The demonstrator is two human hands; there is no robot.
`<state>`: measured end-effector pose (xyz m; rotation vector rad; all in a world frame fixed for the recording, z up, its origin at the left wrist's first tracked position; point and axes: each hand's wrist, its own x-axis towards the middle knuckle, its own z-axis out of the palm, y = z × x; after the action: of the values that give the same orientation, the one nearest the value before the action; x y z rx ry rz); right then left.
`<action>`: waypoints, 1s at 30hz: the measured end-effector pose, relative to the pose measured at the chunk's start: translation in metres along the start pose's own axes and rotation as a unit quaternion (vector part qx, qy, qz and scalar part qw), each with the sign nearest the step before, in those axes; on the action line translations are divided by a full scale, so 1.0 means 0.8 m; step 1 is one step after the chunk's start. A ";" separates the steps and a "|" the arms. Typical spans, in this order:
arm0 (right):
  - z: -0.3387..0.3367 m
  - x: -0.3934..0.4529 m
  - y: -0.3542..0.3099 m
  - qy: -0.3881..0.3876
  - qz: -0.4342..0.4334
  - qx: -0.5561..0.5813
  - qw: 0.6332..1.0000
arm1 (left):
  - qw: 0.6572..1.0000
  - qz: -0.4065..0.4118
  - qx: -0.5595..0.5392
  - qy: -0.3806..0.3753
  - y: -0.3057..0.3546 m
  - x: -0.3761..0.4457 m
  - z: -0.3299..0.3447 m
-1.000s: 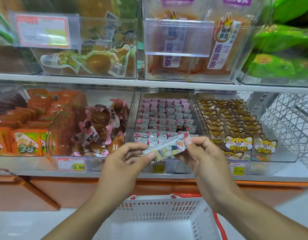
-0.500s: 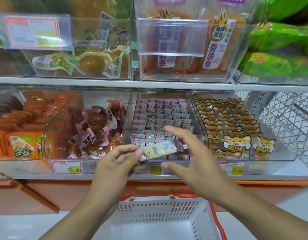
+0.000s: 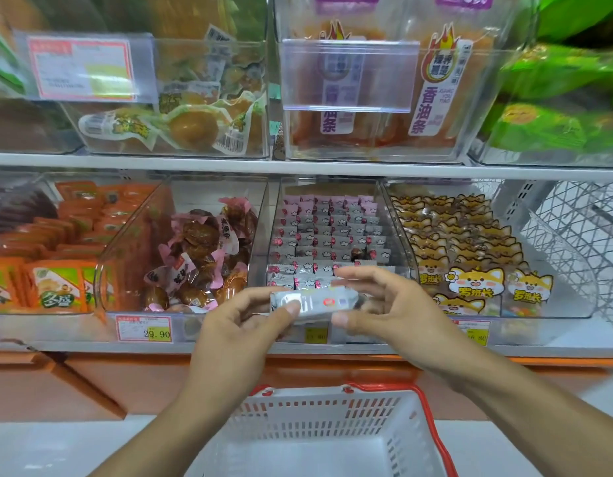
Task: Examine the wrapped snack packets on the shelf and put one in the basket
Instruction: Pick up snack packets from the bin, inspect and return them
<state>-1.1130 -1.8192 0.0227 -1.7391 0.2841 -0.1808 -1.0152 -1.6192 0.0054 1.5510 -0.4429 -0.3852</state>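
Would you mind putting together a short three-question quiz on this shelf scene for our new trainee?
1. True or false: the snack packet is already lying in the basket.
2. Which hand pinches the packet's left end: A) left hand B) right hand C) neither?
3. Fill in: the yellow part of the price tag under the bin of pink-wrapped brown snacks reads ____.

Key:
1. False; the packet is held at bin height, in front of the shelf, and the basket's visible floor looks bare.
2. A; the right hand's fingers frame the other end.
3. 29.90
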 end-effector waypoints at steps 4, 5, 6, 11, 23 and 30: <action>0.003 0.000 0.002 0.011 -0.043 -0.022 0.999 | 0.998 -0.061 0.013 0.016 -0.003 0.007 -0.002; 0.005 0.000 0.003 0.018 -0.043 -0.036 0.998 | 0.997 -0.079 0.010 0.015 -0.004 0.008 0.000; 0.006 0.000 0.004 0.022 -0.038 -0.046 0.998 | 0.995 -0.094 0.002 0.011 -0.005 0.009 0.000; 0.007 0.001 0.004 0.017 0.002 -0.048 0.999 | 0.998 -0.067 -0.014 -0.010 -0.006 0.009 -0.002; 0.010 0.004 -0.001 0.034 0.078 0.152 0.985 | 0.986 -0.134 -0.104 -0.004 -0.006 0.008 0.004; 0.011 0.009 -0.001 0.082 0.150 0.255 0.952 | 0.973 -0.170 -0.153 -0.028 -0.008 0.008 0.007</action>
<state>-1.1034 -1.8129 0.0215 -1.1529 0.5681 -0.1596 -1.0126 -1.6271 -0.0010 1.3136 -0.1477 -0.7302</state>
